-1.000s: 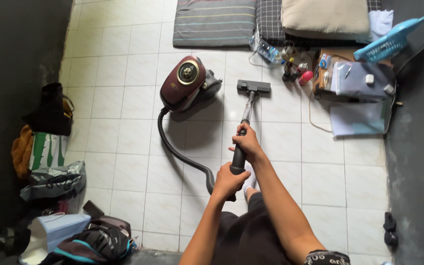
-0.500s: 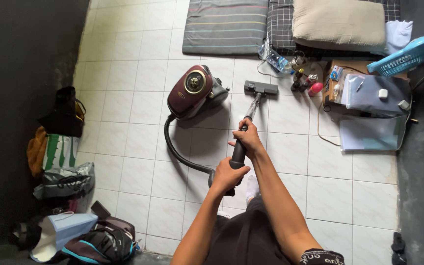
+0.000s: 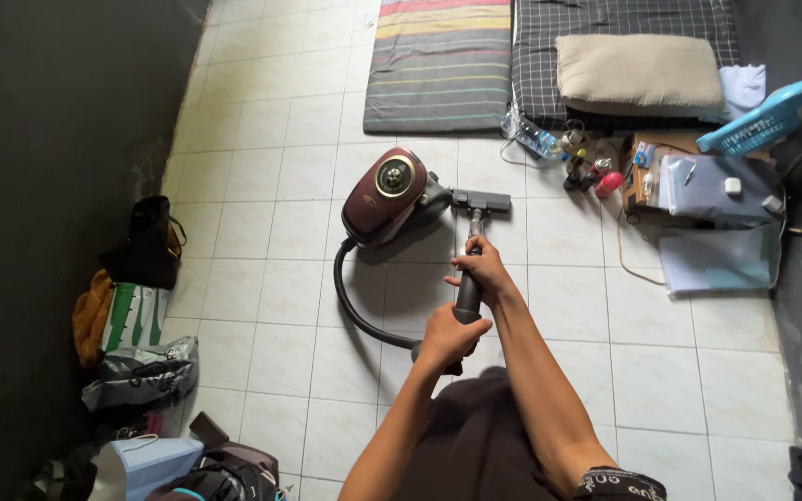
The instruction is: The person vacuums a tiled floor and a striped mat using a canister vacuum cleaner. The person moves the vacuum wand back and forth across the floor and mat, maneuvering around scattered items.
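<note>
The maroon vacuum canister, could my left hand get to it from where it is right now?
Probably yes. The left hand grips the wand's rear end, and only bare tiled floor and the hose lie between it and the canister; it would have to let go first.

Wand (image 3: 469,295) mostly hidden under right hand (image 3: 485,271) and left hand (image 3: 447,336). Hose (image 3: 355,306) end lost behind left hand. Bags (image 3: 136,371) at lower left cut by bottom edge, contents indistinct. Small items (image 3: 587,167) beside mattress (image 3: 624,37) too small to identify; mattress cut by top edge
</note>
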